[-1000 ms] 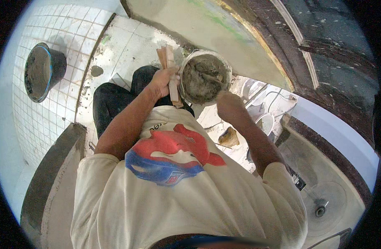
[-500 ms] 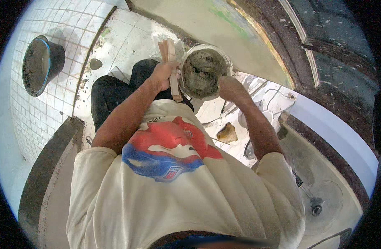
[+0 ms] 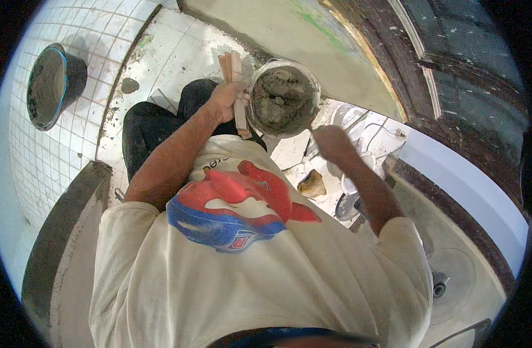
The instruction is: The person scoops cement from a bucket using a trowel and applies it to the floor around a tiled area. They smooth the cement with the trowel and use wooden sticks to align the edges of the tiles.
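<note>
My left hand [image 3: 228, 101] is closed around a wooden float [image 3: 238, 87], a narrow pale board seen nearly edge-on with a slanted piece at its far end. It is held upright against the left side of a white bucket [image 3: 317, 87]. Grey wet mortar [image 3: 283, 98] fills the bucket, its surface churned and lumpy. Just off the bucket's near right rim is my right hand [image 3: 334, 144], its fingers curled in. Whatever those fingers hold is hidden or too small to name.
A black tub [image 3: 76, 78] with grey mortar stands on the tiled floor to the left. A stone-like lump [image 3: 312, 184], cables [image 3: 382, 136] and pale containers [image 3: 350, 180] lie to the right. A plastered wall [image 3: 277, 29] rises ahead, and a fan [image 3: 440, 284] sits lower right.
My right hand has moved back and right, away from the bucket's rim. The mortar's surface has a different shape. My left hand keeps its hold on the wooden float.
</note>
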`<control>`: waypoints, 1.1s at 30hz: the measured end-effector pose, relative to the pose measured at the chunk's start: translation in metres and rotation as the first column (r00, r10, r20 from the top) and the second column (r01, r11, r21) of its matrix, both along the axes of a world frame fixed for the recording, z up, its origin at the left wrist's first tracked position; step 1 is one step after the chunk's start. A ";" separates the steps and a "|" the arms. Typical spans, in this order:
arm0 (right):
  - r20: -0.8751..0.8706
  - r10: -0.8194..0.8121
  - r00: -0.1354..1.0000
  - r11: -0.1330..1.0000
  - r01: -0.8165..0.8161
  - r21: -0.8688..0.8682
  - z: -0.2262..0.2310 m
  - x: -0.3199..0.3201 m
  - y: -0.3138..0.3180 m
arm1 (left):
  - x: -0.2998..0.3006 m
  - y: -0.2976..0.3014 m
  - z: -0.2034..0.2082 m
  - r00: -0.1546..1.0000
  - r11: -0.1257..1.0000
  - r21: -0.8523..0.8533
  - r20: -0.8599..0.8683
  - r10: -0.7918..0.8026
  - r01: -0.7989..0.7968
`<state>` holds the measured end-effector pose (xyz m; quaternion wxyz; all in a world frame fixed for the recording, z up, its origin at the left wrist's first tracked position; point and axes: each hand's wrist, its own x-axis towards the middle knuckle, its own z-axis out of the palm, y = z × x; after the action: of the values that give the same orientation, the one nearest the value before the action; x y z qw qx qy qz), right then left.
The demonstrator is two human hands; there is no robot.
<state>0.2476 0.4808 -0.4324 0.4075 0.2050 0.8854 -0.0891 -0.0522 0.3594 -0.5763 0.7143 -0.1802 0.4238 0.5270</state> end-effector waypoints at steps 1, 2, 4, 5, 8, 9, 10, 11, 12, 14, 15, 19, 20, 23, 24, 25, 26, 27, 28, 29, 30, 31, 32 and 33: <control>0.037 0.042 0.998 0.999 -0.041 -0.031 0.001 -0.028 -0.015 | 0.000 -0.002 0.000 1.000 1.000 -0.018 -0.017 0.014 -0.014; -0.058 -0.021 0.998 0.998 0.017 -0.063 -0.018 -0.024 -0.022 | 0.003 -0.001 0.003 1.000 0.999 -0.027 -0.024 0.020 -0.021; -0.055 -0.203 0.978 0.977 0.199 -0.078 -0.051 -0.024 -0.030 | 0.005 -0.001 0.003 0.999 0.998 -0.040 -0.031 0.040 -0.042; -0.056 -0.291 0.955 0.954 0.286 -0.084 -0.059 -0.025 -0.033 | 0.003 0.001 0.003 0.998 0.997 -0.042 -0.031 0.059 -0.060; -0.094 -0.554 0.827 0.812 0.513 -0.279 -0.044 -0.028 -0.026 | 0.001 -0.001 0.004 0.996 0.996 -0.017 -0.027 0.082 -0.083; -0.020 -0.685 0.728 0.685 0.634 -0.358 -0.032 -0.032 -0.021 | 0.001 -0.003 0.006 0.996 0.997 -0.005 -0.025 0.082 -0.082; 0.059 -0.769 0.637 0.572 0.726 -0.382 -0.018 -0.042 -0.014 | -0.002 -0.004 0.004 0.998 0.998 -0.012 -0.032 0.058 -0.058; 0.134 -0.838 0.529 0.448 0.807 -0.384 -0.003 -0.050 -0.005 | -0.002 -0.003 0.004 0.999 0.999 -0.016 -0.034 0.036 -0.037; 0.117 -0.860 0.497 0.419 0.817 -0.396 -0.002 -0.048 -0.003 | -0.002 -0.002 0.004 0.999 1.000 -0.021 -0.037 0.015 -0.016; 0.050 -0.867 0.496 0.432 0.798 -0.420 -0.009 -0.039 0.005 | 0.000 0.001 0.010 0.995 0.998 -0.050 -0.081 -0.054 0.050; 0.006 -0.850 0.527 0.473 0.767 -0.433 -0.021 -0.033 0.005 | 0.002 0.001 0.017 0.991 0.994 -0.071 -0.101 -0.089 0.082; 0.037 -0.870 0.492 0.436 0.802 -0.407 -0.022 -0.055 -0.010 | 0.003 0.002 0.028 0.982 0.981 -0.138 -0.116 -0.152 0.136; 0.058 -0.790 0.611 0.523 0.720 -0.457 -0.028 -0.043 -0.002 | -0.001 0.001 0.017 0.983 0.983 -0.126 -0.107 -0.147 0.133; -0.325 -0.347 0.880 0.916 0.243 -0.320 -0.003 -0.035 0.006 | -0.009 0.004 0.001 0.994 0.998 -0.064 -0.104 -0.015 0.008; -0.237 -0.340 0.910 0.925 0.279 -0.257 0.010 -0.039 0.002 | -0.008 0.006 -0.004 0.992 0.999 -0.045 -0.127 -0.009 0.004; -0.138 -0.350 0.927 0.926 0.319 -0.202 0.021 -0.048 0.000 | -0.009 0.009 -0.009 0.989 1.000 -0.026 -0.150 -0.002 -0.002; -0.036 -0.356 0.934 0.927 0.348 -0.140 0.032 -0.061 -0.002 | -0.014 0.010 -0.020 0.990 0.996 0.007 -0.109 0.088 -0.088; 0.052 -0.363 0.931 0.928 0.366 -0.073 0.042 -0.078 -0.001 | -0.028 0.018 -0.026 0.989 0.996 0.015 -0.114 0.092 -0.091; 0.081 -0.343 0.936 0.933 0.350 -0.087 0.056 -0.095 -0.003 | -0.041 0.025 -0.030 0.989 0.996 0.020 -0.119 0.090 -0.088; -0.014 -0.301 0.953 0.951 0.300 -0.078 0.051 -0.096 -0.004 | -0.049 0.028 -0.033 0.989 0.996 0.022 -0.117 0.090 -0.088; -0.105 -0.260 0.960 0.965 0.254 -0.069 0.041 -0.093 -0.008 | -0.054 0.033 -0.026 0.991 0.994 0.071 -0.093 0.092 -0.086; -0.195 -0.216 0.957 0.976 0.209 -0.057 0.032 -0.091 -0.011 | -0.057 0.038 -0.019 0.989 0.990 0.083 -0.091 0.118 -0.110; -0.155 -0.153 0.976 0.988 0.149 -0.034 0.020 -0.104 -0.015 | -0.060 0.042 -0.015 0.985 0.987 0.093 -0.097 0.143 -0.134; -0.128 -0.158 0.979 0.985 0.148 -0.085 0.009 -0.124 -0.018 | -0.063 0.044 -0.013 0.982 0.982 0.106 -0.097 0.165 -0.154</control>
<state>0.1234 0.4631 -0.4234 0.3464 0.2504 0.8885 -0.1671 -0.1153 0.4038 -0.5895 0.6543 -0.1501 0.4186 0.6117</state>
